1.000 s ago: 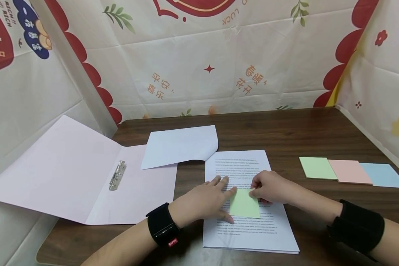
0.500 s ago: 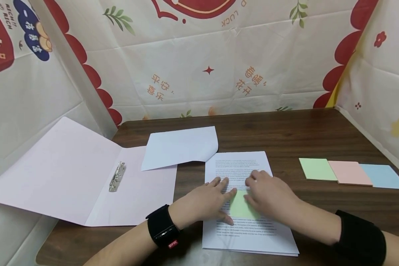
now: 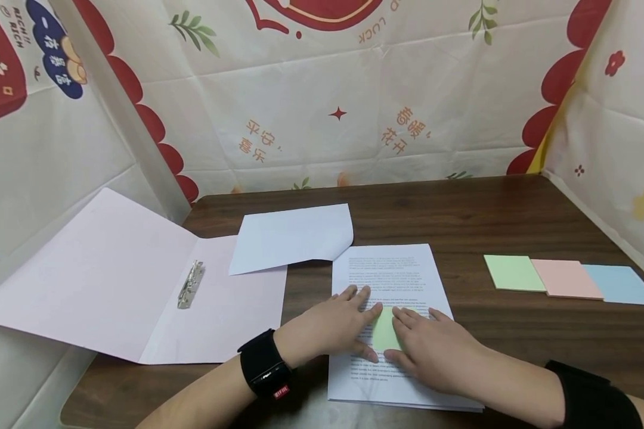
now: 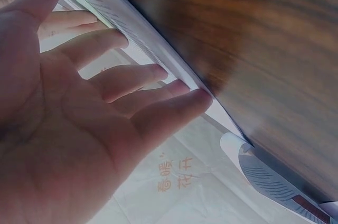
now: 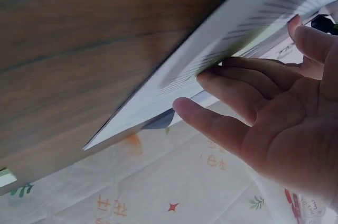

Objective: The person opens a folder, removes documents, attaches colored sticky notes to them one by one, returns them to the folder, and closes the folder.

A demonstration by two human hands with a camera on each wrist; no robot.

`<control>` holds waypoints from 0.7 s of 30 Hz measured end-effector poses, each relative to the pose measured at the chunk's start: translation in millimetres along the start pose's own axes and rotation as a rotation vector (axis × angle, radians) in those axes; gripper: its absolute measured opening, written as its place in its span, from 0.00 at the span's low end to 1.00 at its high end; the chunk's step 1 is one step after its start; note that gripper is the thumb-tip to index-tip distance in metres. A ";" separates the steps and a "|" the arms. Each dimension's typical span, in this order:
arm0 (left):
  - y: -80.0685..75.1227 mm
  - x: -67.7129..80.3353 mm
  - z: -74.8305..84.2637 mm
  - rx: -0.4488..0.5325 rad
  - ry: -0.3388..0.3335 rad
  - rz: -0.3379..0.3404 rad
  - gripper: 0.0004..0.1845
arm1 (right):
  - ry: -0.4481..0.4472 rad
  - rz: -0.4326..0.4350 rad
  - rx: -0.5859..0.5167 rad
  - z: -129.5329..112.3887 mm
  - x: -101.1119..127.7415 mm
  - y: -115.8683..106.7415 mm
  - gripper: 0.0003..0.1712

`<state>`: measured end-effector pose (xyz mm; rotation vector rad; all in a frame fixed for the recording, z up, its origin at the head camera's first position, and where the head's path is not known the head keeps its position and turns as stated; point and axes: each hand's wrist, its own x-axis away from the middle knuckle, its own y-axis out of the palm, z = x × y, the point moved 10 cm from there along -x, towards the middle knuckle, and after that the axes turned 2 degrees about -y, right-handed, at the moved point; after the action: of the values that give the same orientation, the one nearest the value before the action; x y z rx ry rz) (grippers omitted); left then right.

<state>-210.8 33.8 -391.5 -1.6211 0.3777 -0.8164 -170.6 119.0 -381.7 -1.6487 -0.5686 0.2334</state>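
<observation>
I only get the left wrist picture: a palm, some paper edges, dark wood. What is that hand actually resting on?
Observer: The left hand lies flat on a printed page, beside a green sticky note.
Visitor: Is the other hand busy?
Observer: The right hand presses flat on that note, fingers straight.
Visitor: Are there more notes?
Observer: Three pads lie to the right on the table: green pad, pink pad, blue pad.
Visitor: Anything on the left?
Observer: An open pink folder with a metal clip.

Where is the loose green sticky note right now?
Head view: the green sticky note lies on the printed paper stack, between the left hand and right hand.
</observation>
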 end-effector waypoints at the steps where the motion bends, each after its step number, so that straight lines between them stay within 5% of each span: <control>1: 0.5 -0.1 0.3 0.006 -0.002 -0.003 0.51 | 0.002 0.002 0.004 1.9 1.1 0.5 0.39; 16: -1.5 -0.2 1.6 -0.004 0.012 0.004 0.52 | 0.014 0.064 0.114 23.0 16.1 -4.0 0.36; 21: 0.8 -2.2 -3.6 0.060 -0.001 -0.021 0.52 | -0.006 0.132 0.166 20.9 16.2 -12.2 0.34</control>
<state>-214.6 32.5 -392.8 -1.5718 0.3329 -0.8358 -169.2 145.8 -370.6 -1.5258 -0.4336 0.3728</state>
